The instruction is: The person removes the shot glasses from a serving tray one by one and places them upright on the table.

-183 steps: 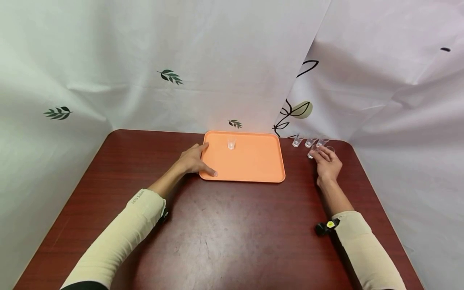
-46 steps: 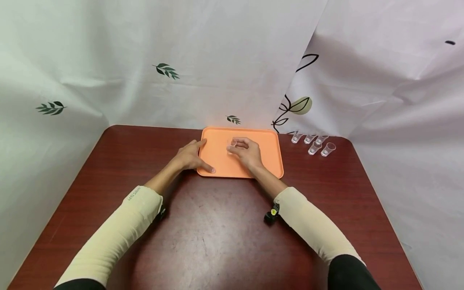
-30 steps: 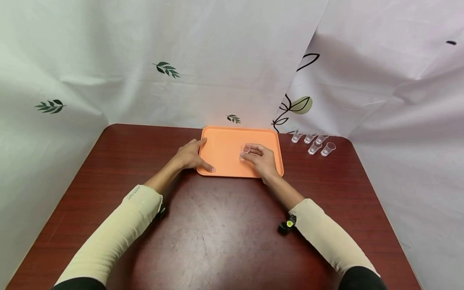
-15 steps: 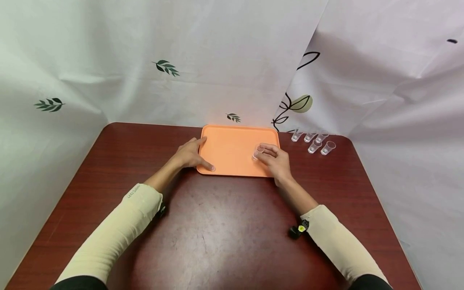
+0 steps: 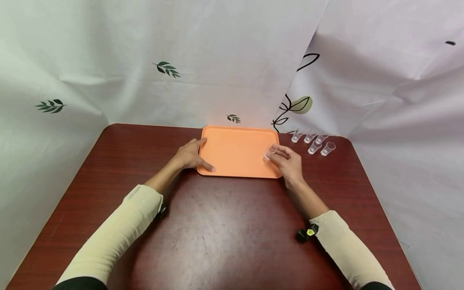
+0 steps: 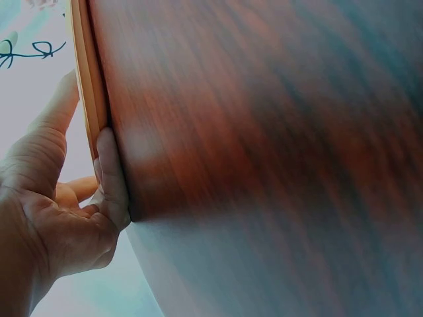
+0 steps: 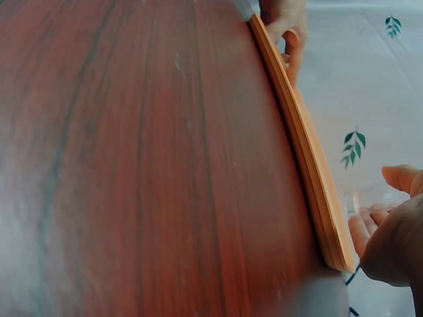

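An orange rectangular tray [image 5: 235,155] lies at the back of the dark red table. My left hand [image 5: 189,156] holds its left end, thumb over the rim at the near corner. In the left wrist view, curled fingers [image 6: 114,178] press against the tray's edge [image 6: 88,79]. Between the thumb and fingertips of my right hand [image 5: 291,164] is a small clear plastic cup [image 5: 268,154], upright over the right end of the tray. The right wrist view shows this cup [image 7: 353,202] faintly, beyond the tray's side [image 7: 310,158].
Several more small clear cups [image 5: 328,149] stand close together at the table's [image 5: 224,225] back right corner, right of the tray. A white cloth [image 5: 232,60] with leaf prints hangs right behind the table's back edge.
At first the right hand was among the cups at right, with one cup standing on the tray. It has since gripped that cup and carried it rightward over the tray. The left hand stayed put.
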Motion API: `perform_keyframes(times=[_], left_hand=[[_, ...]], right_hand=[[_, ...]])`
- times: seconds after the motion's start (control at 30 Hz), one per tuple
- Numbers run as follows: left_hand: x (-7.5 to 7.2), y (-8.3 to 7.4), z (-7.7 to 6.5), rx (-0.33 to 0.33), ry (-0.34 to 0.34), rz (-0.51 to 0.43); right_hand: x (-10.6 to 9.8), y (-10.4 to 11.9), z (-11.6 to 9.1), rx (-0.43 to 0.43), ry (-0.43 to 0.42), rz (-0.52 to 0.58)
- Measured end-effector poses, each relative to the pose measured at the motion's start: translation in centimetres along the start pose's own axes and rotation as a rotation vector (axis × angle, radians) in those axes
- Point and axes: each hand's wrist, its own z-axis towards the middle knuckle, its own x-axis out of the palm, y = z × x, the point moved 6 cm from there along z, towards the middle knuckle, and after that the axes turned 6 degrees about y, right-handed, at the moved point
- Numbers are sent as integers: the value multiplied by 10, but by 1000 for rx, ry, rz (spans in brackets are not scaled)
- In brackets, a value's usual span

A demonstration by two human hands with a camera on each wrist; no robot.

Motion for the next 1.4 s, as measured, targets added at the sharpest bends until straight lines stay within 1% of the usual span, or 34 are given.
perform_keyframes(times=[0.23,0.43,0.57,0.73,0.97,1.13,1.4], left_hand=[[0,0,-1,1,6,7],[0,1,0,1,3,2],[1,3,1,-4,5,-2],[1,4,1,1,2,1],[1,3,1,3,0,-1],[1,3,1,4,1,1],[1,2,0,7,-4,7]], right_hand=[[-19,3,5,-28,-60,5],[-38,7,12,-59,-139,52],[-48,8,16,-59,-187,64],[-58,6,20,-30,-238,79],[-70,1,23,46,-307,30],[-74,-3,26,91,-339,15],[-77,-5,30,98,-392,38]])
